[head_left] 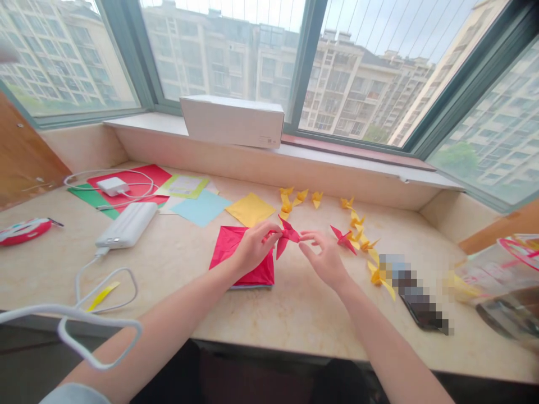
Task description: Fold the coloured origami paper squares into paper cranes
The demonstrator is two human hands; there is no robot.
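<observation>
My left hand (255, 247) is shut on a red origami crane (287, 235), pinching it at its body. My right hand (324, 259) is just to the right of the crane, its fingers apart and curved, its fingertips close to the crane's wing. Under my left hand lies a stack of red origami paper (240, 252). A second red crane (343, 238) stands on the marble counter (295, 320) beyond my right hand, among a scattered row of small yellow origami cranes (357, 230).
A white power bank (126, 224) with cables, a white charger (113, 186), coloured paper sheets (250, 209), a blurred phone (416, 297), a red pouch (25, 231) and a plastic bag (497, 275) lie on the counter. A white box (231, 120) stands on the windowsill.
</observation>
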